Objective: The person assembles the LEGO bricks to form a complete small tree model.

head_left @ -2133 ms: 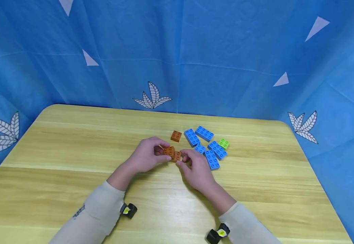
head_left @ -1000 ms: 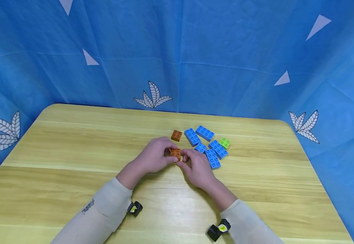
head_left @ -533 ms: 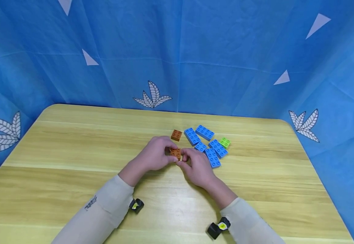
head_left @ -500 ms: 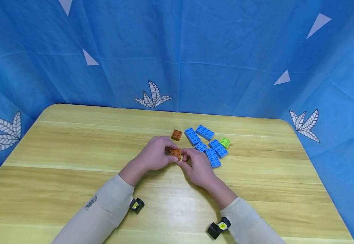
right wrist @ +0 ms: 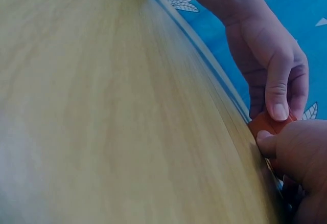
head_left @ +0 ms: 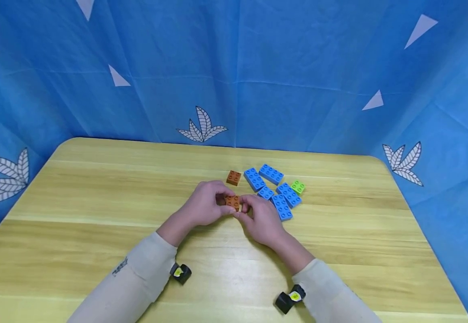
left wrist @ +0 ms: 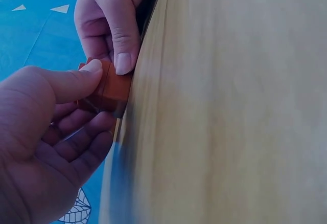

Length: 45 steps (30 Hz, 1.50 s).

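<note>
Brick pair [head_left: 232, 202], orange-brown: one upon the other, studs up, a seam showing between them in the left wrist view; located near the middle of the table [head_left: 117, 179], between both hands. Whether the pair touches the tabletop cannot be told.

Left hand [head_left: 201, 205]: thumb and fingers pinching the pair from its left side, thumb laid along the near face; remaining fingers bent beneath, as the left wrist view shows.

Right hand [head_left: 263, 222]: thumb and fingers grasping the same pair from its right side, thumb pressed to the near face, lower than the left thumb.

Brown brick [head_left: 234, 177], single, square, four studs: lying studs up beyond the held pair, apart from it.

Blue bricks, long, four, each eight-studded: first [head_left: 254, 179], right of the brown brick; second [head_left: 271, 174], just beside the first, farther back; third [head_left: 288, 194], toward the right; fourth [head_left: 282, 207], nearest the right hand and partly behind it.

Small blue brick [head_left: 265, 193], square: amid the long ones, just beyond the right hand.

Green brick [head_left: 297, 187], square, bright: just beside the third long blue brick, at the right end of the cluster.

Sleeves, pale, two: left [head_left: 125, 282] and right [head_left: 331, 291], each with a black wrist device.

Backdrop [head_left: 177, 45], blue cloth: printed with white triangles and outlined leaves, hanging behind the table.
</note>
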{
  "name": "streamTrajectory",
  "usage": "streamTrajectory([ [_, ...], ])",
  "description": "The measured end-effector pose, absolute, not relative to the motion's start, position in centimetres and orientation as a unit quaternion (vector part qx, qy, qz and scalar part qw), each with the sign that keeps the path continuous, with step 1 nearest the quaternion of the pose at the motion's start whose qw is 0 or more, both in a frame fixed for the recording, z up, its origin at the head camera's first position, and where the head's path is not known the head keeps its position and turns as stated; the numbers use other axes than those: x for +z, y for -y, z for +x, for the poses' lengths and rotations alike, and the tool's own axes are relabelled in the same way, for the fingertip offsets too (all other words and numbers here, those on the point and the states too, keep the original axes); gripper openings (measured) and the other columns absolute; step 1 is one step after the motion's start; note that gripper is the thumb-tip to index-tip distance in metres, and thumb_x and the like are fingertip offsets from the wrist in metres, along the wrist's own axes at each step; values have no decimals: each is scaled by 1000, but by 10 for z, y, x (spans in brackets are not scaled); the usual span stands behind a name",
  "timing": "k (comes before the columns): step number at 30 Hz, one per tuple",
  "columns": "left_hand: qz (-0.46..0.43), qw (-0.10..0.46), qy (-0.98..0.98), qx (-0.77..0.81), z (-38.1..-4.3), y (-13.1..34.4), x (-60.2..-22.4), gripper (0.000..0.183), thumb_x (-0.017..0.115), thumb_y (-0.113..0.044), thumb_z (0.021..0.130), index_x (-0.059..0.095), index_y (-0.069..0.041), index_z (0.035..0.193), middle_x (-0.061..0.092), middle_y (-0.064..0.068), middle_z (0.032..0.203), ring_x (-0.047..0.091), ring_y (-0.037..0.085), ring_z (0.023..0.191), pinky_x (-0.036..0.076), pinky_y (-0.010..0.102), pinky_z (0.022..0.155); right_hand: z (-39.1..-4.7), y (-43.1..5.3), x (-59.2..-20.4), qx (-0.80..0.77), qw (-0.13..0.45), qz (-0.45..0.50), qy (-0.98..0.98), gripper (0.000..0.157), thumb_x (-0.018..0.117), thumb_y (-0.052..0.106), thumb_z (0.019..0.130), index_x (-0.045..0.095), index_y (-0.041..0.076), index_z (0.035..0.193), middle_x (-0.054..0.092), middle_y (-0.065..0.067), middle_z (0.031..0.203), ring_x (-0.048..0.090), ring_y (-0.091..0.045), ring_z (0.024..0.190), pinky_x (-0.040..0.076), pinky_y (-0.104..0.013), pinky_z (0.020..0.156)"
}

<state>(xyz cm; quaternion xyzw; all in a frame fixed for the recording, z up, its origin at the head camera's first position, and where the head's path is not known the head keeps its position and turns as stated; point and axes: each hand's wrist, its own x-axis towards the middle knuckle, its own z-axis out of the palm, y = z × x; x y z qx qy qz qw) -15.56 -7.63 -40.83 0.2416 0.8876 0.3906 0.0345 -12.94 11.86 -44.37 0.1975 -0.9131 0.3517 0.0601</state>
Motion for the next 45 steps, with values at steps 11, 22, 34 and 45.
streamTrajectory([
  [11, 208, 59, -852, 477, -157, 83, -423, 35, 88, -16, 78, 74, -8, 109, 65, -3, 88, 61, 16, 78, 53, 32, 71, -129, -119, -448, 368, 54, 177, 911, 29, 80, 25, 86, 70, 12, 110, 58, 9, 83, 47, -10, 63, 42, -31, 59],
  [22, 166, 89, -835, 516, -167, 90, -419, 41, 86, -23, 82, 71, -5, 116, 67, 1, 100, 63, 19, 87, 54, 34, 78, -130, -119, -448, 470, 105, 178, 858, 49, 89, 17, 77, 68, 8, 120, 58, -3, 88, 51, -16, 71, 45, -31, 62],
  [34, 119, 41, -870, 477, -203, 90, -422, 43, 77, -26, 90, 65, -8, 127, 64, 4, 112, 58, 21, 91, 50, 36, 77, -134, -117, -446, 493, 66, 170, 851, 39, 86, 17, 82, 71, 10, 117, 59, -1, 83, 50, -14, 65, 43, -28, 57],
  [45, 156, 55, -880, 445, -223, 86, -423, 49, 82, -18, 86, 64, -8, 130, 62, 4, 119, 55, 21, 85, 48, 34, 74, -135, -116, -448, 488, 64, 166, 854, 35, 85, 19, 82, 72, 12, 114, 58, 1, 81, 50, -13, 67, 43, -29, 59],
])
